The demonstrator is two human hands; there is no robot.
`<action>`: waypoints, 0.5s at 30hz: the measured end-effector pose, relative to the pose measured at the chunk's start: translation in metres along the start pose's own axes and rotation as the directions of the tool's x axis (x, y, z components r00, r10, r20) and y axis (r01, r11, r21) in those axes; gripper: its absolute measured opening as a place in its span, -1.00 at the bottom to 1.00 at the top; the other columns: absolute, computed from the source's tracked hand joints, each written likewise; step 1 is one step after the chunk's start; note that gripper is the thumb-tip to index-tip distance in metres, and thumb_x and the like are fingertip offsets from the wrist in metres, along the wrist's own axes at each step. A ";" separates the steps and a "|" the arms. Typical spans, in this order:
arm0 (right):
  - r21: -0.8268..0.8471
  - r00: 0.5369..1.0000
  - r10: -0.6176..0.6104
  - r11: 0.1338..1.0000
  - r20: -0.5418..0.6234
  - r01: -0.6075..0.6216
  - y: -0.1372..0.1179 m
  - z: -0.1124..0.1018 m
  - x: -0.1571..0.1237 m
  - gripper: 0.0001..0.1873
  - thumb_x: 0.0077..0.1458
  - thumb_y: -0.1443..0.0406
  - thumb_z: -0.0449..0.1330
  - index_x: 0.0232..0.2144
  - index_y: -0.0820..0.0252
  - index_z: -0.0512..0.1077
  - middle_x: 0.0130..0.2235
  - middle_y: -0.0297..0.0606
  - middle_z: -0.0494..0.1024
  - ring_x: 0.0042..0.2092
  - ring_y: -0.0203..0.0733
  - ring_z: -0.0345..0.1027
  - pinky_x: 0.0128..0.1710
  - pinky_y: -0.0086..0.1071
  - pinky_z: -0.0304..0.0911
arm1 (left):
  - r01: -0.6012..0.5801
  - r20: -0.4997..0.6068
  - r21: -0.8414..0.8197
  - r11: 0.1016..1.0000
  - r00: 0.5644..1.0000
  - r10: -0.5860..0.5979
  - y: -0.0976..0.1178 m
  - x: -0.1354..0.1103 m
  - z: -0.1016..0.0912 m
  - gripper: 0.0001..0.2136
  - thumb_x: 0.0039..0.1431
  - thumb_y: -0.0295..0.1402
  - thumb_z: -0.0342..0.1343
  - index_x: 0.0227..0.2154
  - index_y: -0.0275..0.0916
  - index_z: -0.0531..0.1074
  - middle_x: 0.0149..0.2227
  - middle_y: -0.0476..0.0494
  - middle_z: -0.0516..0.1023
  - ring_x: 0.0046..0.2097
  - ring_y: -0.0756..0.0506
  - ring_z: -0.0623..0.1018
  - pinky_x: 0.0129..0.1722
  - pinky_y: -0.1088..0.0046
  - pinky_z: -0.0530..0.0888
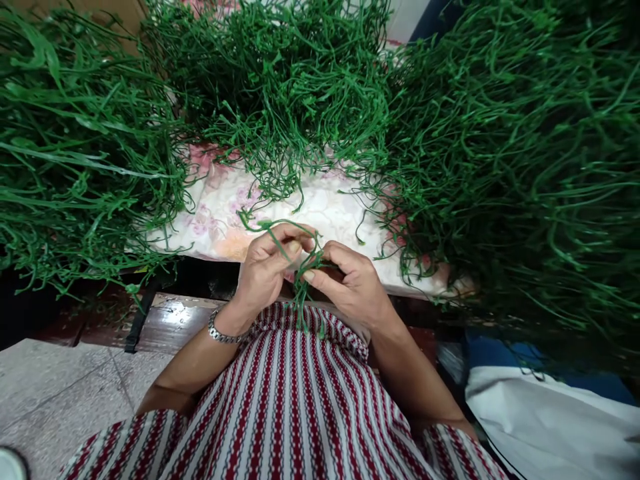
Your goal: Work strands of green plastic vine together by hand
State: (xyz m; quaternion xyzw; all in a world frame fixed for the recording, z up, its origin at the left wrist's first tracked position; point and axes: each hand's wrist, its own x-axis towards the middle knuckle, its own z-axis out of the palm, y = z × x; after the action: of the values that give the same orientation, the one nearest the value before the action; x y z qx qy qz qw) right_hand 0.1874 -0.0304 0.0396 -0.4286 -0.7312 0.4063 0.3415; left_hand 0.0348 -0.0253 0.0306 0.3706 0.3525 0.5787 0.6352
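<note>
My left hand [267,267], with a metal-banded watch [223,330] on its wrist, is closed, thumb and forefinger pinched on a thin green stem. One green stem [250,223] arches over these fingers to the left, its tip above the cloth. My right hand [353,280] is closed around a small bunch of green stems [300,290], which look like plastic plant stems. The bunch hangs down between both hands, in front of my striped clothing. Both hands are close together at the near edge of the flowered cloth [325,207].
Large tangled heaps of the same stems lie at the left [80,153], at the back [280,80] and at the right [525,160]. Loose stems spill onto the cloth. A black strap [140,317] hangs at the near left edge. White fabric [550,413] lies at the lower right.
</note>
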 end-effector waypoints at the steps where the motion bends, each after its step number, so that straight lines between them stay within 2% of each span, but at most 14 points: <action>1: -0.006 1.000 -0.003 1.000 -0.022 0.003 0.000 -0.001 0.001 -0.91 0.06 0.29 0.19 -0.40 0.22 0.39 -0.45 -0.37 0.34 -0.39 -0.35 0.22 -0.38 -0.48 0.13 | 0.018 -0.004 0.037 0.999 1.000 -0.018 -0.002 -0.003 -0.003 -0.82 -0.03 -0.29 0.23 -0.35 -0.25 0.53 -0.39 -0.10 0.49 -0.35 -0.02 0.45 -0.36 0.52 0.39; 6: -0.002 0.996 -0.050 0.999 -0.070 0.050 -0.001 -0.002 0.004 -0.89 0.05 0.30 0.20 -0.45 0.23 0.37 -0.46 -0.37 0.34 -0.42 -0.37 0.20 -0.40 -0.49 0.11 | 0.032 0.010 0.191 0.981 0.999 -0.034 -0.007 -0.011 -0.013 -0.86 -0.10 -0.35 0.28 -0.44 -0.25 0.50 -0.46 -0.04 0.47 -0.44 0.02 0.42 -0.44 0.56 0.38; 9: 0.042 0.997 -0.051 0.998 -0.054 0.053 -0.003 -0.001 0.006 -0.94 0.04 0.34 0.18 -0.45 0.24 0.38 -0.46 -0.37 0.33 -0.42 -0.38 0.21 -0.42 -0.49 0.11 | 0.024 -0.004 0.159 0.987 1.000 -0.023 -0.006 -0.009 -0.011 -0.88 -0.12 -0.38 0.29 -0.48 -0.26 0.49 -0.50 -0.02 0.44 -0.47 0.04 0.40 -0.47 0.56 0.36; 13: 0.115 1.000 0.010 0.993 -0.006 -0.009 -0.003 0.000 0.007 -0.96 0.01 0.37 0.16 -0.45 0.25 0.38 -0.47 -0.39 0.32 -0.46 -0.40 0.18 -0.48 -0.52 0.08 | 0.078 0.033 0.074 0.994 0.996 -0.081 -0.002 -0.007 -0.008 -0.87 -0.12 -0.36 0.28 -0.52 -0.28 0.46 -0.51 -0.02 0.39 -0.48 0.04 0.36 -0.52 0.58 0.30; 15: 0.106 1.000 0.025 0.994 0.018 -0.026 -0.002 -0.001 0.007 -0.97 0.01 0.38 0.14 -0.45 0.26 0.38 -0.48 -0.40 0.29 -0.47 -0.41 0.15 -0.50 -0.52 0.05 | 0.058 0.052 0.102 0.993 0.997 -0.064 -0.002 -0.007 -0.008 -0.86 -0.10 -0.35 0.26 -0.52 -0.29 0.44 -0.51 -0.02 0.37 -0.49 0.05 0.34 -0.53 0.58 0.27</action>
State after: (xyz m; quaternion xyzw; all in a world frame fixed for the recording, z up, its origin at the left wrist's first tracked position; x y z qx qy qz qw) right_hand 0.1844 -0.0245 0.0431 -0.4157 -0.7058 0.4525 0.3526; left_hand 0.0280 -0.0319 0.0245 0.4069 0.3746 0.5302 0.6426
